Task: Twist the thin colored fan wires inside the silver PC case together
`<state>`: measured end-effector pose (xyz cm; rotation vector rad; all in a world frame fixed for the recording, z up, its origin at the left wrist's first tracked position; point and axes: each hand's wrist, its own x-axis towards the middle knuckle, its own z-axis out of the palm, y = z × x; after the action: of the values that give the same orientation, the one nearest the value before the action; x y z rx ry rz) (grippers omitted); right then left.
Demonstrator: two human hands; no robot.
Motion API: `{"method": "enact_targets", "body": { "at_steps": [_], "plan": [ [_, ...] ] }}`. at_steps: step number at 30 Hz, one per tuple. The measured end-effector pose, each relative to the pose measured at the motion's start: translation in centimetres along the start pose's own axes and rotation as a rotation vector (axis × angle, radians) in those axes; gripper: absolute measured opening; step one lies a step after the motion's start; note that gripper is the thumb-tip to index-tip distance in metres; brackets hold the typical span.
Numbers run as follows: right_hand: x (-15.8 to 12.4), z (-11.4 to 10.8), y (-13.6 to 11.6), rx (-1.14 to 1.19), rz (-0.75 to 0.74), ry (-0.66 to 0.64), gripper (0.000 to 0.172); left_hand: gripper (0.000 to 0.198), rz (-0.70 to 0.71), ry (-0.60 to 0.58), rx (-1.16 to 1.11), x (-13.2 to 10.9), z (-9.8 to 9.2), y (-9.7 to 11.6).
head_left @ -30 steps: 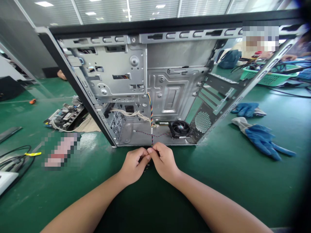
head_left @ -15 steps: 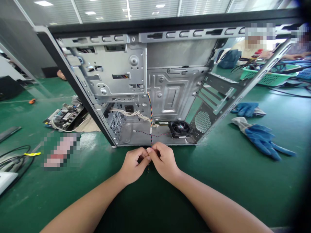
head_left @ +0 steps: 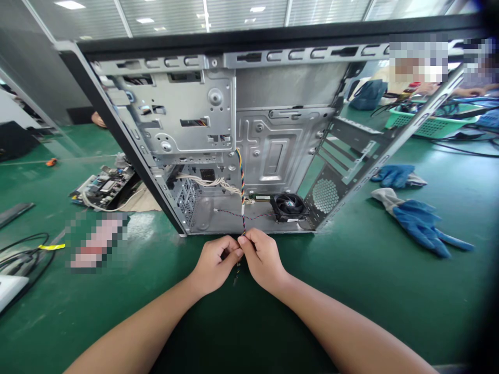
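An open computer case (head_left: 273, 150) stands on the green table in front of me. From its drive bay a twisted multicoloured cable (head_left: 243, 189) runs down over the lower edge to my hands. My left hand (head_left: 218, 262) and my right hand (head_left: 264, 258) meet just outside the case, both with thumb and fingers pinched on this cable. Its loose end hangs below them, small and blurred. Inside the case, a black cooling fan (head_left: 289, 205) rests at the lower right, beside a green memory module (head_left: 261, 197). White twisted wires (head_left: 210, 181) cross the bottom left.
Blue and grey work gloves (head_left: 421, 221) lie right of the case. Behind them stands a green basket (head_left: 436, 124) of cables, near other people. To the left are a circuit board assembly (head_left: 103, 187), black cables (head_left: 27, 265) and an orange item (head_left: 51, 162).
A little more of the cable's loose end shows below my fingers. My hands have hardly moved, and the case stays in place.
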<state>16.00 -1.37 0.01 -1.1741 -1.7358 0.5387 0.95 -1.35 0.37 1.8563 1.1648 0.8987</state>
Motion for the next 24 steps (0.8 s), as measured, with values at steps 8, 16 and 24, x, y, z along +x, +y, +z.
{"method": "enact_targets", "body": {
  "at_steps": [8,16,24],
  "plan": [
    [0.05,0.04,0.04,0.008,-0.004,-0.016,0.028,0.021,0.015,0.004,-0.004,-0.08,-0.02,-0.06],
    [0.11,-0.11,-0.19,0.045,0.018,0.009,0.025,0.024,0.080,0.053,0.058,-0.06,-0.03,0.14],
    [0.10,-0.17,-0.16,0.079,0.072,0.042,0.023,0.025,0.105,0.059,0.053,-0.14,0.08,0.12]
  ]
}}
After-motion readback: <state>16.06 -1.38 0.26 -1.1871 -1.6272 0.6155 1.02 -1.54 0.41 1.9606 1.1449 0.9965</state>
